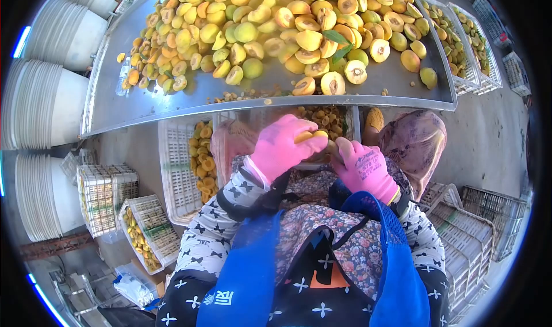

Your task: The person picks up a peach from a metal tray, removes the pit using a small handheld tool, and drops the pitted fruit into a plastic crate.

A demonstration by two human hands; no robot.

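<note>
In a pink glove, my left hand (287,146) is closed around a yellow peach half (311,136), held over my lap just below the table edge. My right hand (363,165), gloved in pink too, is close beside it with its fingers curled together. Whatever sits between those right fingers is hidden or too small to name. Beyond both hands, a metal table (190,104) carries a big heap of yellow peaches (247,32), many cut in half with the stones showing.
Beneath the table edge, a white crate (175,171) holds pitted halves. More filled crates (150,226) stand at left, and stacked crates (460,229) at right. Large white tubs (43,105) line the left side. A clear bottle (123,77) lies on the table's left.
</note>
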